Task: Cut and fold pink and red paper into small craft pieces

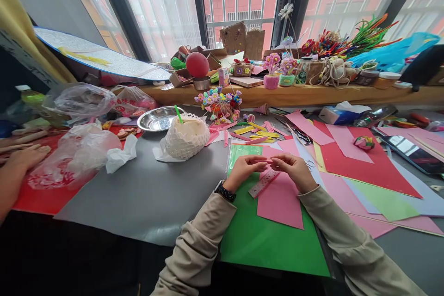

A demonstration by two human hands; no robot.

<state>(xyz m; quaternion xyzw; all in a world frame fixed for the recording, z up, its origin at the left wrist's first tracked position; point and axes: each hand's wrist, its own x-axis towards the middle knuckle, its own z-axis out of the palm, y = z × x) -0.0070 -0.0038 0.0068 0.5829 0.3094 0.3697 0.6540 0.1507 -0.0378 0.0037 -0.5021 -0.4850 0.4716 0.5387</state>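
Note:
Between the fingertips of both hands is a narrow pink paper strip point(268, 161). My left hand point(244, 169), with a dark watch on its wrist, is closed on the strip's left end. The right end is pinched by my right hand point(293, 169). Just under the hands lies a pink ruler point(264, 183) with a printed pattern. It rests across a pink paper sheet point(281, 206) and a green sheet point(263, 249). Scissors handles point(310, 164) show just right of my right hand. Folded yellow strips point(256, 138) lie beyond the hands.
To the left stand a white woven basket point(187, 141) and a metal plate point(156, 120). Plastic bags point(79, 148) lie farther left, beside another person's hand point(29, 155). Red card point(367, 159) and a phone point(416, 150) are at right. Craft flowers point(222, 101) stand behind.

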